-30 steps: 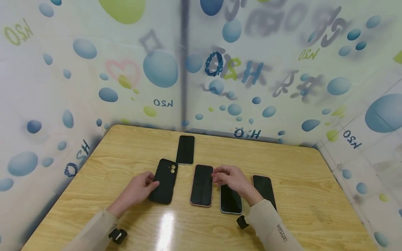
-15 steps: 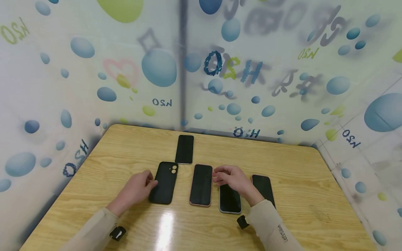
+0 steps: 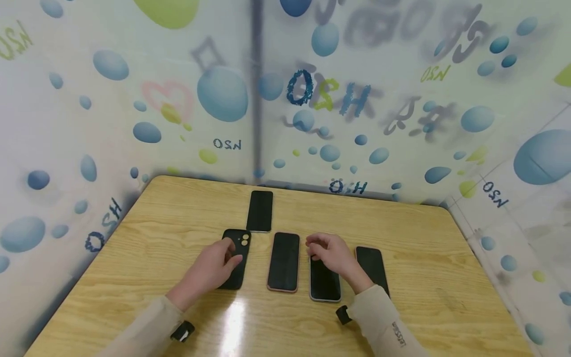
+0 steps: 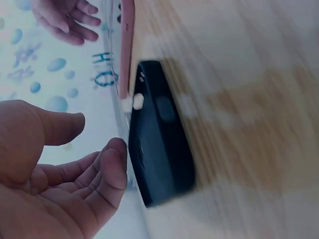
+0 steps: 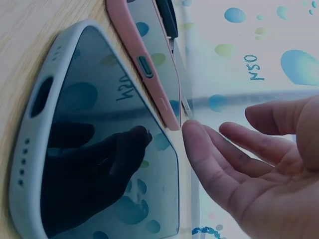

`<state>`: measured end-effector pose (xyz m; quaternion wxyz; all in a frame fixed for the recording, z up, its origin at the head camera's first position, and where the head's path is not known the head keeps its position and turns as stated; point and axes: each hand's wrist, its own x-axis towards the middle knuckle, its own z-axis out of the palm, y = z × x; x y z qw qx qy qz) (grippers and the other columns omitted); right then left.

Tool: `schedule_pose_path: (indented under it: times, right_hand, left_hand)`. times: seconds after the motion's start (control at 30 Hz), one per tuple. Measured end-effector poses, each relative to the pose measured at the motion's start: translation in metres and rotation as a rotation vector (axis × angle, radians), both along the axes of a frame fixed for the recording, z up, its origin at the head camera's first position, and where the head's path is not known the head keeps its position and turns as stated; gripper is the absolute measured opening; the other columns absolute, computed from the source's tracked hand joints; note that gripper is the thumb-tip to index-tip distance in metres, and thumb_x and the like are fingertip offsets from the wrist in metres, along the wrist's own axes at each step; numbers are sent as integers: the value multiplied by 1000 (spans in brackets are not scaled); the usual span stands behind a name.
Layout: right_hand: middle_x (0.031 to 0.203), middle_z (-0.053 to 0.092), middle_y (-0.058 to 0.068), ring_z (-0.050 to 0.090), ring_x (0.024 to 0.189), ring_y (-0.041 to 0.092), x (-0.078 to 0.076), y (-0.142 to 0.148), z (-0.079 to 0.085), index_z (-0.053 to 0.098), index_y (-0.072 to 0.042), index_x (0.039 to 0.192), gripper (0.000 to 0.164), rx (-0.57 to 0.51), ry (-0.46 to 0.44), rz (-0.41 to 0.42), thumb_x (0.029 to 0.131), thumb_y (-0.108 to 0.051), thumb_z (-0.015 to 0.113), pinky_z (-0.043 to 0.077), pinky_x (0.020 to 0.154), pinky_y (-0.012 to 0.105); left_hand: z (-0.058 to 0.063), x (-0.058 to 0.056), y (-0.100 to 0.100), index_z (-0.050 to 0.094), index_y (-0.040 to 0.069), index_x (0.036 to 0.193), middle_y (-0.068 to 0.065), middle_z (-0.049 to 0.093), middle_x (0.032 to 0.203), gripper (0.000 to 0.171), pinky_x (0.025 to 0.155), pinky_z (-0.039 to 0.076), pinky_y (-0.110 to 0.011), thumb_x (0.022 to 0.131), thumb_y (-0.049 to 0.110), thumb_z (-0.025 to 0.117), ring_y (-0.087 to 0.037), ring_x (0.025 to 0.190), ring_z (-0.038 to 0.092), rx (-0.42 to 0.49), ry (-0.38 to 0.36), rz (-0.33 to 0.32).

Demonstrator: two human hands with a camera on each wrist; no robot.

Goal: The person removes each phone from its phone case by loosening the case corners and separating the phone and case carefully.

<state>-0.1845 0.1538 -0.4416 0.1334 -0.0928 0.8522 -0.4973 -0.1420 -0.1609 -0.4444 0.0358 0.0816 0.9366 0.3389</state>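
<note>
A black phone case (image 3: pixel 234 278), back up with two round camera holes, lies on the table left of centre. My left hand (image 3: pixel 209 270) hovers over its left part; in the left wrist view the relaxed fingertips are right beside the case and grip nothing. My right hand (image 3: pixel 332 254) hangs loosely bent above the far end of a phone in a pale blue case (image 3: pixel 325 285). Nothing is between its fingers. Between the hands, a phone in a pink case (image 3: pixel 283 263) lies screen up.
Another dark phone (image 3: pixel 260 211) lies farther back, behind the black case. One more pink-edged phone (image 3: pixel 372 267) is partly hidden by the right forearm. Walls printed with bubbles (image 3: pixel 222 94) enclose the wooden table (image 3: pixel 424 258) at the back and sides.
My left hand has let go of the black case's left edge and moved right over it. The case has gone from slightly tilted to flat. My right hand stays nearly still.
</note>
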Motion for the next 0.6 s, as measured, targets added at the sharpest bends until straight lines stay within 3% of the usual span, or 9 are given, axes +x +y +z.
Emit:
schedule_pose_path:
  times: [0.33,0.6]
  right_hand:
    - [104,74,13,69,81,19,4,-2,0,70,2,124,25,148,119,-58,102,-6,61,60,76,39]
    - [104,74,12,68,77,17,5,-2,1,70,2,123,24,159,129,-66,102,-6,61,60,73,37]
  left_hand:
    - [-3,1,35,63,2,99,1,57,76,15,57,45,-28,96,13,74,-12,64,50,35,57,-61]
    - [-9,-2,58,61,0,106,-1,55,78,22,56,44,-30,99,18,72,-15,65,50,11,-41,-93]
